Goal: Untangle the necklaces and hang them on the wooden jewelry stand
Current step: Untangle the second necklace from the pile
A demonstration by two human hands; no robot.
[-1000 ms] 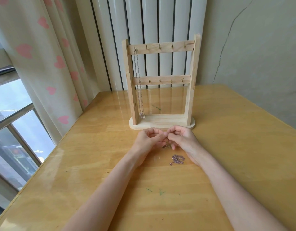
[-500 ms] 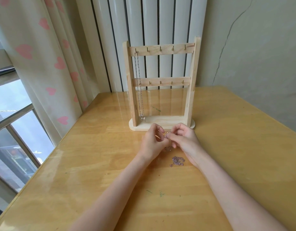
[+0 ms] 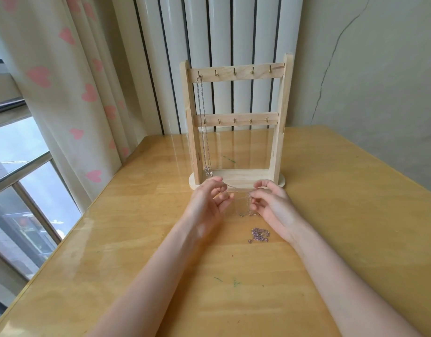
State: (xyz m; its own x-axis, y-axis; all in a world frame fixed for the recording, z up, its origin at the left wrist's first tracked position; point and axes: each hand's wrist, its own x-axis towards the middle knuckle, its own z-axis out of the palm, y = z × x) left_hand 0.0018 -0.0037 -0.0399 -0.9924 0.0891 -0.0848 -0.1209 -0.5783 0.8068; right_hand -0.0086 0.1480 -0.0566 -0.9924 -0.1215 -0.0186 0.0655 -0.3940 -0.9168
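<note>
While taut, chain [image 3: 236, 188] between hands.

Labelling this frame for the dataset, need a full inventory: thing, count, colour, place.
wooden jewelry stand: 1, pale wood, far middle of table, two hook rails
hung necklace: 1, silver, on the top rail's leftmost hook
held necklace: 1, thin pale chain, stretched between both hands in front of the stand
tangled necklace: 1, purplish, heaped on table by the right wrist
table: 1, yellow wood, glossy
curtain: 1, cream with pink hearts, left
radiator: 1, white, behind stand
window: 1, far left
left hand: 1, pinches the chain
right hand: 1, pinches the chain
</note>
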